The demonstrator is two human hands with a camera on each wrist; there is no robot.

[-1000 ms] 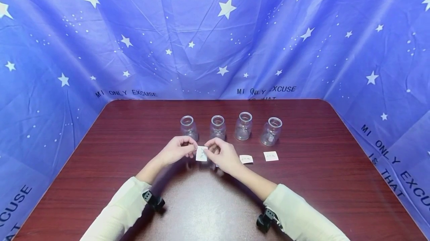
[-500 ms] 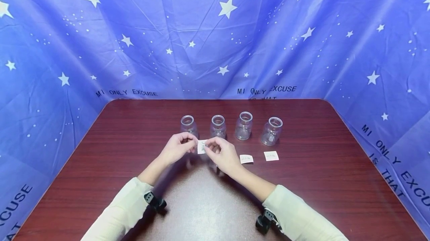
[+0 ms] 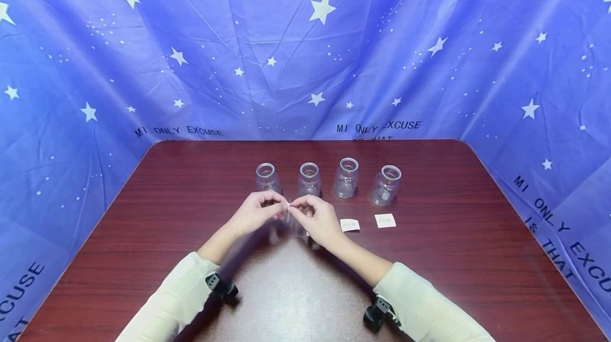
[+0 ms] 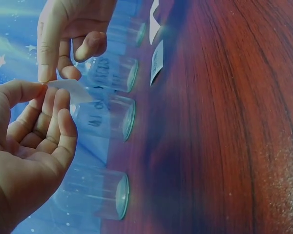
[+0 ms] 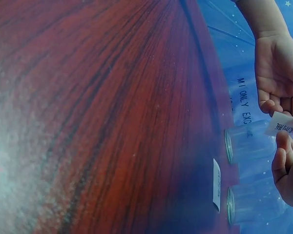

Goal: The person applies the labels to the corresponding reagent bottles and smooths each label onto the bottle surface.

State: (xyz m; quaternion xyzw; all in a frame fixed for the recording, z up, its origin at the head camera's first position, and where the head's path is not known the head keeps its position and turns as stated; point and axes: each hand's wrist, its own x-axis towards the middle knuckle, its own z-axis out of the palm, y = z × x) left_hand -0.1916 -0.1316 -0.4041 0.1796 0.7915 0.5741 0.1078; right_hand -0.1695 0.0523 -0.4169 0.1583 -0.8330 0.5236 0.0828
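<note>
Between the fingertips of both hands is a small white paper label (image 4: 77,91), its edge turned to the head camera. My left hand (image 3: 253,213) pinches it from the left, thumb against forefinger. From the other side my right hand (image 3: 319,221) pinches it too, and the two hands' fingertips nearly meet. Handwriting shows on this label in the right wrist view. Just beyond the hands stand several clear glass jars without lids, among them the leftmost jar (image 3: 266,176) and a second jar (image 3: 310,175), both partly hidden by the hands.
Two more jars, one (image 3: 346,178) and the rightmost (image 3: 386,187), stand upright on the dark red wooden table (image 3: 429,268). Before them lie a curled written label (image 3: 350,225) and a flat one (image 3: 385,220). A starry blue curtain (image 3: 286,66) hangs behind.
The held label has risen slightly and turned from facing the head camera to edge-on. My left fingertips have come closer to the right ones. Jars and labels on the table stay put.
</note>
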